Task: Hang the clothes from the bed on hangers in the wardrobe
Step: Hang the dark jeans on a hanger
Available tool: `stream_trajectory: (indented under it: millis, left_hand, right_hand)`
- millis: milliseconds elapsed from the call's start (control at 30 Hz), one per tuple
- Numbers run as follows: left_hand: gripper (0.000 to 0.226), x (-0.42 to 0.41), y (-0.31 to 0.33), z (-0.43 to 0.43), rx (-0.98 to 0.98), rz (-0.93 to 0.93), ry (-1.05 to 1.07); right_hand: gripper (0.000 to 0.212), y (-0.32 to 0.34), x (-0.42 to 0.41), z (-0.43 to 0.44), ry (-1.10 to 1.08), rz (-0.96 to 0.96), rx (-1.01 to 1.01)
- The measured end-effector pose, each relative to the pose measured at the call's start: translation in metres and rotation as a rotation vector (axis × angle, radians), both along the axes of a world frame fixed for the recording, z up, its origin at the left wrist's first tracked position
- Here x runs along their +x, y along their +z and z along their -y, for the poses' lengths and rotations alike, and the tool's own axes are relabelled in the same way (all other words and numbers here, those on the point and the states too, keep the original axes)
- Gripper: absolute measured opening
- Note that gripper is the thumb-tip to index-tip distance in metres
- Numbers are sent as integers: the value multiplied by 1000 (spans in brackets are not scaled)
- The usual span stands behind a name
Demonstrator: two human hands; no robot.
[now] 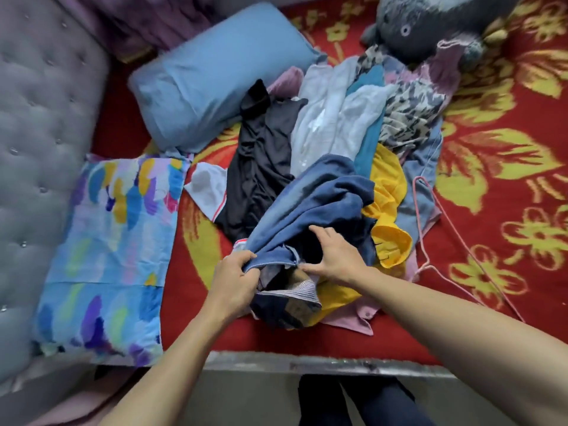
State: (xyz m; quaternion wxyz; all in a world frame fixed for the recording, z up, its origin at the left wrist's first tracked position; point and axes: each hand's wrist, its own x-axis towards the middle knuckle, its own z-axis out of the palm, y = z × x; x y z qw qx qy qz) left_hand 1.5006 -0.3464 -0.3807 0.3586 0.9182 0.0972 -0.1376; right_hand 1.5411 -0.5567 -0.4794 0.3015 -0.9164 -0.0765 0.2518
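A heap of clothes lies on the red and yellow bed cover (491,272). On top at the front is a blue denim garment (310,204). My left hand (235,278) grips its hem at the left. My right hand (333,256) pinches the same hem at the right, fingers spread over the cloth. Around it lie a black garment (261,155), a white shirt (329,124), a yellow garment (388,210), a pink shirt (359,315) and a patterned piece (408,109). A pink wire hanger (430,216) rests on the cover to the right of the heap.
A blue pillow (215,75) and a multicoloured pillow (113,250) lie at the left by the grey tufted headboard (37,133). A grey plush toy (430,26) sits at the far right. The bed's front edge (307,362) runs just before my legs.
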Motion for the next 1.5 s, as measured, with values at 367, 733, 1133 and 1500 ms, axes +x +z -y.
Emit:
stream_trajectory:
  millis: [367,733,1133,1500]
  left_hand:
    - [16,-88,118,-54,-139,94,61]
    - [14,-210,220,-69,-523,271,174]
    - [35,-318,297,-25,-726,274,350]
    - [28,-476,327,46,-941,301,477]
  right_hand:
    - [82,87,-129,-74,101,-59,87]
    - [56,128,-322,-106,-324,-255,448]
    - [43,232,-464,-72,-727,-425,1009]
    - [72,245,-641,7,-376,-212,914]
